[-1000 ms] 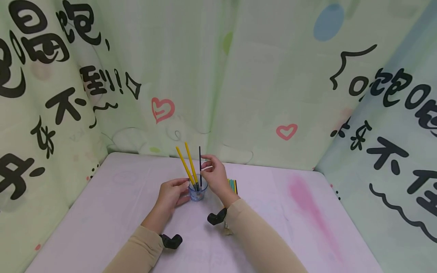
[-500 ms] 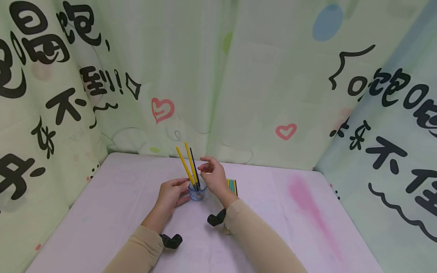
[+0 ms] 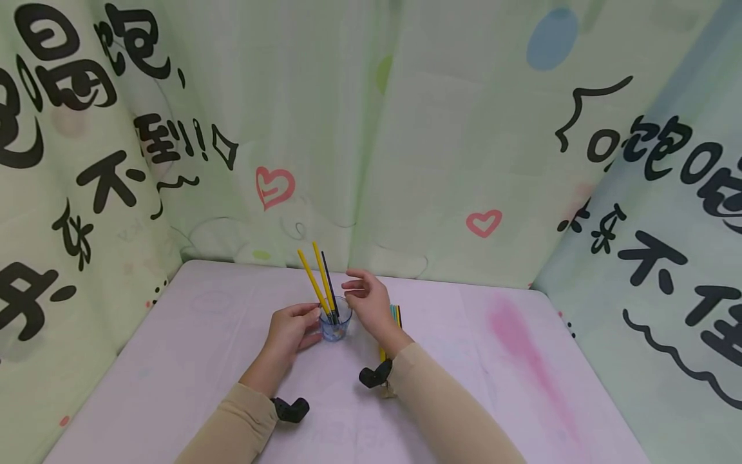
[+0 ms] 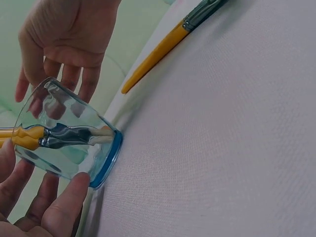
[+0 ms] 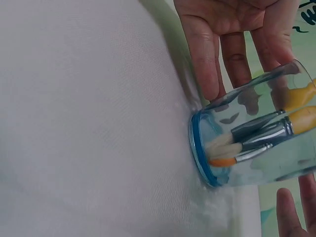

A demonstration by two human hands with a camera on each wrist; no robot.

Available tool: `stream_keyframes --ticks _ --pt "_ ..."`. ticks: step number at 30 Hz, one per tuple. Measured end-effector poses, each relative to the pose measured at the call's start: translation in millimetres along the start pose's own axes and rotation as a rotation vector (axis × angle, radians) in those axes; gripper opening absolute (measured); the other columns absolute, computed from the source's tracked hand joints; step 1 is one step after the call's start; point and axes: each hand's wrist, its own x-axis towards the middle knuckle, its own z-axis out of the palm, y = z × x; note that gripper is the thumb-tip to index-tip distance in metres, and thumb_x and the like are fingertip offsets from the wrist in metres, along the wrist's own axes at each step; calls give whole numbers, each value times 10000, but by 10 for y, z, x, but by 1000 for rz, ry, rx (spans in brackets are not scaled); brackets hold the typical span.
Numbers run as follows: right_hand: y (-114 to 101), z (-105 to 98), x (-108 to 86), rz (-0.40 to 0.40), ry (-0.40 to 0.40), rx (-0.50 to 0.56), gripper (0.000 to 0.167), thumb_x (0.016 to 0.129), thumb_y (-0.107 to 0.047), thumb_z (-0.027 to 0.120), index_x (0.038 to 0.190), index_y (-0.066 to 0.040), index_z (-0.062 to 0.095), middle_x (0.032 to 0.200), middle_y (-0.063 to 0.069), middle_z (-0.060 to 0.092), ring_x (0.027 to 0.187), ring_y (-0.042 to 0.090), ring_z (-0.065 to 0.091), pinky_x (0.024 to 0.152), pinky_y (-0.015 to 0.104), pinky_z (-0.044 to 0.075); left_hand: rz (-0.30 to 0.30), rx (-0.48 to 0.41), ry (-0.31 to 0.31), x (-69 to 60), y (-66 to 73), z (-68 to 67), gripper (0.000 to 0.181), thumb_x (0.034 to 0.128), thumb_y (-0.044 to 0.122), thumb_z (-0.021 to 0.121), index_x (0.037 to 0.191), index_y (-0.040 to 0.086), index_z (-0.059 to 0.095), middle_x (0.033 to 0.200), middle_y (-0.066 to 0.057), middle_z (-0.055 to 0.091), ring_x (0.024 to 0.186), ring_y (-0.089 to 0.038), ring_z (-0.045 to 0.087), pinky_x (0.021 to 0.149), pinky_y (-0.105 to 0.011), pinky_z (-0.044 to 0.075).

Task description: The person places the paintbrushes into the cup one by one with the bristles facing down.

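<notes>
With the left hand (image 3: 294, 328) loosely holding the clear cup (image 3: 335, 334) near the centre of the frame, it seems best to steady the glass lightly, since pressing sideways could tip it under the tall handles. Two yellow brushes (image 3: 313, 278) and a dark brush (image 3: 328, 277) stand in it, bristles down, leaning toward the upper left; the right hand (image 3: 372, 306), just beside the rim and grasping nothing, should lift clear of them before reaching for the loose brushes (image 3: 397, 316) beneath its forearm, right of centre.
</notes>
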Motion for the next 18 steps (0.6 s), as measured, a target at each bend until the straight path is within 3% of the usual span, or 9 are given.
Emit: stream_keyframes --ticks 8,18 --pt "55 -161 -42 32 23 31 474 1002 6 693 1451 -134 634 1292 192 742 1187 387 728 896 356 684 -3 7 8 8 -8 6 319 1046 156 709 1347 55 735 1288 -152 684 1086 -253 667 966 -468 669" --pt "141 -375 -111 56 33 48 508 1016 -6 680 1495 -152 596 1347 219 707 1235 454 688 913 380 686 -7 -4 6 30 -22 6 313 1043 153 712 1340 56 736 1264 -141 695 1093 -253 670 956 -460 671"
